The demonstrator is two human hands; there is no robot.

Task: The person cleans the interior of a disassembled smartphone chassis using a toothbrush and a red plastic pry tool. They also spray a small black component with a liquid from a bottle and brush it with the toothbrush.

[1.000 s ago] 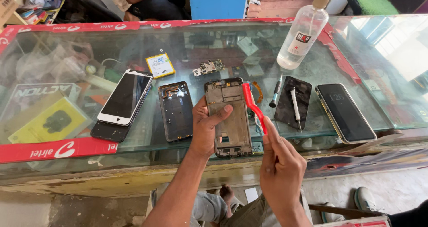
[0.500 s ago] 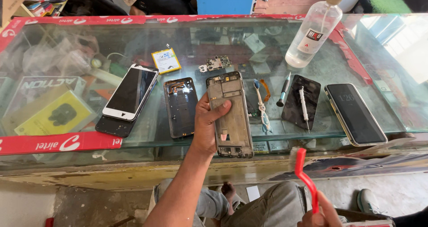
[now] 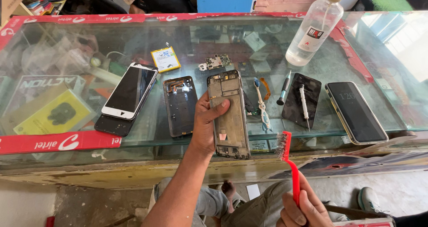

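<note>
My left hand [image 3: 206, 125] grips a bare phone frame [image 3: 229, 114] by its left edge and holds it against the glass counter top [image 3: 312, 44]. My right hand [image 3: 302, 209] sits low at the bottom edge of the view, shut on the handle of a red brush [image 3: 289, 161]. The brush bristles point up, just right of the frame's lower end and apart from it.
On the glass lie a dark back cover [image 3: 180, 105], a white-edged phone stacked on a black one [image 3: 129, 92], a yellow battery [image 3: 165, 59], a small circuit board [image 3: 215, 62], a blue-handled tool [image 3: 262, 105], screwdrivers on a black panel [image 3: 302, 100], another phone [image 3: 355, 112], a clear liquid bottle [image 3: 314, 28].
My right hand pulled the red brush off the phone frame, dropped below the counter edge, then rose slightly with bristles upward. My left hand kept its grip on the frame.
</note>
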